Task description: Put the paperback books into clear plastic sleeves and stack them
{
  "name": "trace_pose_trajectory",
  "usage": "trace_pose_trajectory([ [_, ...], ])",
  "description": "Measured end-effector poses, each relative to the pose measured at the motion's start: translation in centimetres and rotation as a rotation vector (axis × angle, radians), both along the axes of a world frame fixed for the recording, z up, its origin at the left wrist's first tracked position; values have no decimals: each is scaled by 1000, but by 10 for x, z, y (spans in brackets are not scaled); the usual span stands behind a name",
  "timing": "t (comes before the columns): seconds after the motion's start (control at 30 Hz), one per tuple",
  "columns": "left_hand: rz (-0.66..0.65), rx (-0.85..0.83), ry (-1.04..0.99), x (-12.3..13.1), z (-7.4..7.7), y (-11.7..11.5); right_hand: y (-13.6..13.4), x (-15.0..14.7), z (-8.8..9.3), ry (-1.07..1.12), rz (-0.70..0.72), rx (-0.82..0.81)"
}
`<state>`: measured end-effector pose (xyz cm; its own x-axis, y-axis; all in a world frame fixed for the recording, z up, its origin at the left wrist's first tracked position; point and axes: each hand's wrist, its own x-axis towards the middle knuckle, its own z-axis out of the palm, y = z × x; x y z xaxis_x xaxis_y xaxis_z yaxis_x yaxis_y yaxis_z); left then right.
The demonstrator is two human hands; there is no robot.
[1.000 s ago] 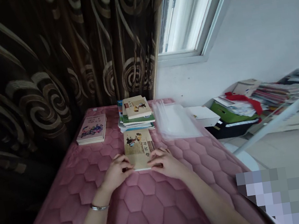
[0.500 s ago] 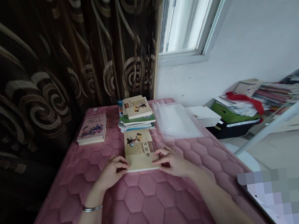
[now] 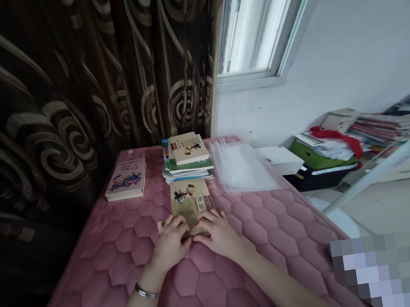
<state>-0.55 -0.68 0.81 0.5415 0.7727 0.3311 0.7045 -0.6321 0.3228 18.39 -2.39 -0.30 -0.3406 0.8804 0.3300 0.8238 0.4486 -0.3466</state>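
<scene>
A beige paperback book (image 3: 189, 201) with painted figures and dark lettering on its cover lies flat on the pink quilted cover (image 3: 212, 289). At its near edge my left hand (image 3: 171, 238) and my right hand (image 3: 216, 230) sit close together. Both have curled fingers over the top of the book and thumbs low along the edge, gripping it; the fingers hide that part of the cover. A bracelet (image 3: 147, 292) circles my left wrist. Just beyond the book is a stack of books (image 3: 191, 164), topped by a similar beige book (image 3: 189, 148).
Pink-covered books (image 3: 125, 180) are stacked at the left. Clear plastic sleeves (image 3: 245, 168) lie to the right, beside a white box (image 3: 282, 159). A patterned curtain (image 3: 121, 74) hangs behind. Off the right side are a green bag (image 3: 306, 154) and piled papers (image 3: 373, 130).
Both hands have slid inward from the book's near corners to the middle of its near edge, and their fingers now reach over the cover. The book stays in nearly the same place.
</scene>
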Motion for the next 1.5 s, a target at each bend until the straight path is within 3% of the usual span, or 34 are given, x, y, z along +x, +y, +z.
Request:
trace_pose_trajectory([
  [0.23, -38, -47, -20, -11, 1, 6, 3, 14, 4, -21, 58, -15],
  [0.47, -37, -179, -4, -32, 8, 12, 7, 55, 9, 6, 184, -180],
  [0.6, -59, -233, 30, -38, 9, 14, 8, 64, 11, 29, 235, -255],
  [0.87, -80, -199, 48, -38, 11, 13, 8, 69, 13, 69, 273, -292],
  [1.0, -22, -94, 67, -24, 17, 1, 15, 72, 16, 126, 320, -318],
  [1.1, -11, 11, 98, -4, 17, -7, 35, 67, 16, 135, 251, -249],
  [1.23, -30, 90, 200, 17, 11, -7, 78, 52, 17, -7, 14, -110],
  [1.37, -28, 185, 339, 24, 9, 0, 119, 34, 23, -159, -120, -163],
  [1.5, -140, 322, 483, 28, 11, 3, 145, 17, 28, -202, -169, -201],
])
